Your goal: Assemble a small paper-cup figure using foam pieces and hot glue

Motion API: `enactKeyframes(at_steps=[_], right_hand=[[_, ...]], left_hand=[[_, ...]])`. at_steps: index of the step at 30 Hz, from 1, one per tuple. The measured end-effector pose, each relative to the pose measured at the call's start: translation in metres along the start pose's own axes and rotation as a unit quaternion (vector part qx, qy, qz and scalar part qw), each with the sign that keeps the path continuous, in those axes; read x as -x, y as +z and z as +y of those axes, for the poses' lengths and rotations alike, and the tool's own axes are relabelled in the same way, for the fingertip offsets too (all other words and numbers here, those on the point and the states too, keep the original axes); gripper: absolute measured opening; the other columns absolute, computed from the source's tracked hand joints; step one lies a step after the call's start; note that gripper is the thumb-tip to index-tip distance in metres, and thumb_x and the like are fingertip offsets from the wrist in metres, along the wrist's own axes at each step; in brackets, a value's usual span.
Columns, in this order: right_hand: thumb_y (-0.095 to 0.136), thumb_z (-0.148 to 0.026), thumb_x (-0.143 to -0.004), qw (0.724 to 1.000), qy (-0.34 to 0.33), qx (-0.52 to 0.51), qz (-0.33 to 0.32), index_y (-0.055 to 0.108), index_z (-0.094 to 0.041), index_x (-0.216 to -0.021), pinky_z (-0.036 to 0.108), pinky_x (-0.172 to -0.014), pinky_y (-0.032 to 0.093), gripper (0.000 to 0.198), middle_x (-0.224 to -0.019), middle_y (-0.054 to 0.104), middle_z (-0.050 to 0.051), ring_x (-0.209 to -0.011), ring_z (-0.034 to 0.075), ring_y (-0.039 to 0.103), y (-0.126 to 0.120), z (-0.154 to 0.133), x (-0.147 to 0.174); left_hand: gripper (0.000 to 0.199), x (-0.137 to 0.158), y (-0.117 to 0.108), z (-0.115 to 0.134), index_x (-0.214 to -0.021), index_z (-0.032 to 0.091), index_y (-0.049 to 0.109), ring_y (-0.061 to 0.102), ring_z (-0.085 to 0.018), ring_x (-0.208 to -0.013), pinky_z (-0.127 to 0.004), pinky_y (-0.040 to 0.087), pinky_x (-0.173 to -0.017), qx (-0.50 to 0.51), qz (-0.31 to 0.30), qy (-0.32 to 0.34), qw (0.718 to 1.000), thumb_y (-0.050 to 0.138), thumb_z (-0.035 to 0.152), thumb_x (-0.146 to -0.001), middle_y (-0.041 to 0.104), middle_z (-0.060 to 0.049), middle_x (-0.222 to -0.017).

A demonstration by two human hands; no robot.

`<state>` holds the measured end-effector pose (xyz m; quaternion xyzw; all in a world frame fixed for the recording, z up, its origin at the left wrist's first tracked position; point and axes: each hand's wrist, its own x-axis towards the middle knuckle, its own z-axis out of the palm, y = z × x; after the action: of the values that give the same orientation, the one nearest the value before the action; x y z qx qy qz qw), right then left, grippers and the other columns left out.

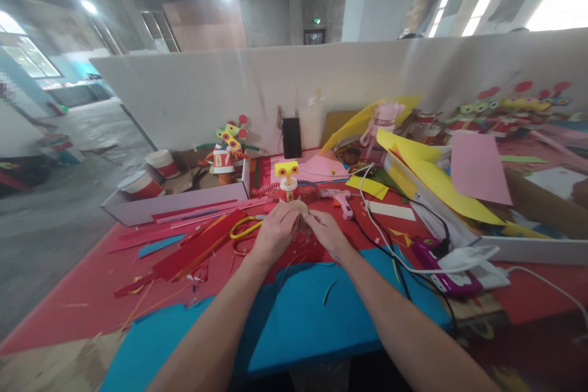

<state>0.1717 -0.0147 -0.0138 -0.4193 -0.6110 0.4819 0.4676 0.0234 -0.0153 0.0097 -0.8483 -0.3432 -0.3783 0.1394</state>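
Observation:
My left hand and my right hand meet over the middle of the table, fingers closed on a small round beige disc. Whether it is cardboard or a tape roll I cannot tell. Right behind it stands a paper-cup figure with a yellow head, two round eyes and coiled arms; the hands and disc hide its lower part. Left of my left hand lie scissors with yellow and orange handles. A pink glue gun rests beyond my right hand.
Red and pink paper strips lie at left, beside a white box with paper cups and a finished-looking figure. At right are a purple power strip, tangled cables and a box of coloured paper. A white partition stands behind.

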Motion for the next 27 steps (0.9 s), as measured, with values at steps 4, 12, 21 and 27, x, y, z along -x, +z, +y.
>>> enactKeyframes(at_steps=[4, 12, 21, 27], right_hand=[[0.046, -0.042, -0.085, 0.999, -0.025, 0.039, 0.017, 0.051, -0.019, -0.061, 0.021, -0.048, 0.038, 0.034, -0.053, 0.053, -0.003, -0.05, 0.012, 0.052, -0.001, 0.0, 0.0], [0.044, -0.034, -0.087, 0.992, -0.039, 0.111, 0.052, 0.052, -0.019, -0.057, 0.02, -0.05, 0.037, 0.035, -0.053, 0.061, 0.001, -0.051, 0.012, 0.056, 0.002, -0.006, 0.003], [0.041, -0.032, -0.089, 0.987, -0.043, 0.128, 0.084, 0.051, -0.019, -0.061, 0.021, -0.049, 0.036, 0.032, -0.054, 0.06, 0.001, -0.051, 0.014, 0.058, 0.0, 0.002, 0.001], [0.042, -0.025, -0.09, 0.944, -0.157, 0.27, 0.103, 0.044, -0.02, -0.059, 0.024, -0.053, 0.033, 0.031, -0.058, 0.053, 0.001, -0.055, 0.013, 0.049, 0.003, 0.002, 0.003]], left_hand=[[0.018, 0.001, 0.005, 0.002, -0.073, 0.018, 0.059, 0.054, -0.014, -0.073, -0.026, 0.045, -0.07, 0.045, 0.034, -0.062, 0.996, 0.049, 0.014, -0.087, 0.06, -0.004, -0.076], [0.008, 0.001, 0.011, 0.007, -0.069, 0.018, 0.062, 0.054, -0.01, -0.058, -0.021, 0.043, -0.057, 0.16, 0.085, -0.266, 0.947, 0.059, 0.013, -0.075, 0.061, 0.002, -0.066], [0.01, 0.002, 0.011, -0.004, -0.081, 0.018, 0.07, 0.064, -0.015, -0.074, -0.026, 0.05, -0.067, 0.295, 0.045, -0.273, 0.915, 0.061, 0.024, -0.079, 0.071, -0.003, -0.079], [0.008, 0.0, 0.01, 0.005, -0.076, 0.018, 0.069, 0.062, -0.013, -0.068, -0.024, 0.048, -0.064, 0.24, 0.034, -0.302, 0.922, 0.062, 0.022, -0.077, 0.07, -0.002, -0.076]])
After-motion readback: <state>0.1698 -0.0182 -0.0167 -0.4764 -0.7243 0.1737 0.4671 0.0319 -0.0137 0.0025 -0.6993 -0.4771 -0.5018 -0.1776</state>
